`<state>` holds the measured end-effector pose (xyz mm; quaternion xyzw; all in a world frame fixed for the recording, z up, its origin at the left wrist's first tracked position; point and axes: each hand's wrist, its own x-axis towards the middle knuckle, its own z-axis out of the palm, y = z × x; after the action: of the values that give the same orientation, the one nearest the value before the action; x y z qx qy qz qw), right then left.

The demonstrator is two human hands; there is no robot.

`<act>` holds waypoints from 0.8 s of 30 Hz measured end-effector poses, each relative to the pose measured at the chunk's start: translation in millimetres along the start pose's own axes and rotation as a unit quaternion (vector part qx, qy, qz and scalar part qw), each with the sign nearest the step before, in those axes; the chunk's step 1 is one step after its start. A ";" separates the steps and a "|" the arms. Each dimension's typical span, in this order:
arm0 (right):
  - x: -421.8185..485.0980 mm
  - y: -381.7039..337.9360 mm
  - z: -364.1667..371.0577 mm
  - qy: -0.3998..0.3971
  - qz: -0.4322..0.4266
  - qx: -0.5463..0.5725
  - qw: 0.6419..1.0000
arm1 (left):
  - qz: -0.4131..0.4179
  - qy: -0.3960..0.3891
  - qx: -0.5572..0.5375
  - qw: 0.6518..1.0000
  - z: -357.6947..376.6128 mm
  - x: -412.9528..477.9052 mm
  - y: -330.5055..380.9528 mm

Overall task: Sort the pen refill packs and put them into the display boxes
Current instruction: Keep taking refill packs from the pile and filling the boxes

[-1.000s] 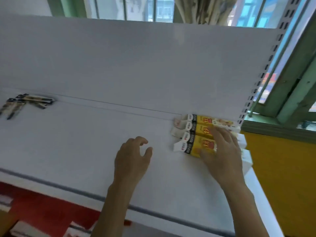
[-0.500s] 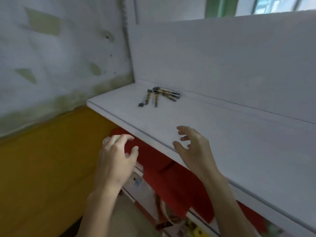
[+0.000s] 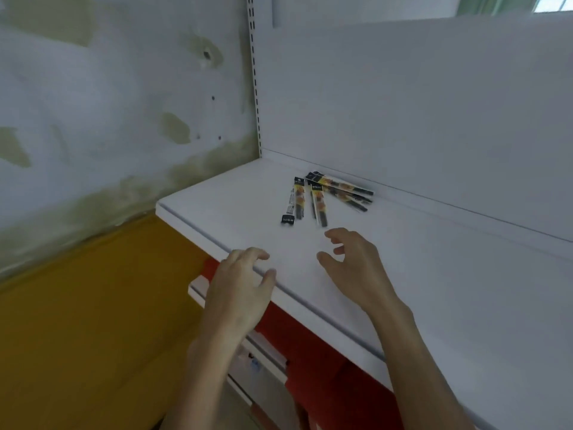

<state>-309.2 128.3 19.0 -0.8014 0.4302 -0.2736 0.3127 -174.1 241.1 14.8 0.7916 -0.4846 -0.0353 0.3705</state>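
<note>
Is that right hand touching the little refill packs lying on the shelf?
Apart. The head view shows a strip of bare white shelf between the right hand and the nearest of the refill packs.

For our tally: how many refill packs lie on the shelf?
6, roughly: three refill packs at left, three angled right by the back panel; overlap may hide others.

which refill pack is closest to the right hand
The pack in the fan's middle, whose lower end points at the right hand; the others lie further left or back.
</note>
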 end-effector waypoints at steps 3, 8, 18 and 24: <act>40.3 -4.8 3.9 -0.033 0.044 -0.031 0.998 | -0.008 -0.043 -0.005 0.999 8.4 41.8 -9.6; 77.5 -4.1 9.5 -0.014 0.086 -0.085 0.993 | 0.019 -0.114 -0.013 0.993 31.2 109.1 -21.0; 148.4 -4.1 37.6 0.081 0.210 -0.133 0.965 | 0.113 -0.203 0.028 0.972 70.1 231.1 -40.1; 182.1 -14.2 62.1 0.106 0.261 -0.189 0.941 | 0.120 -0.224 0.109 0.961 78.7 250.0 -42.6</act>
<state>-170.5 -5.8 19.6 -0.6716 0.6988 -0.1797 0.1685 -43.2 10.2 7.3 0.7350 -0.6477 -0.1139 0.1653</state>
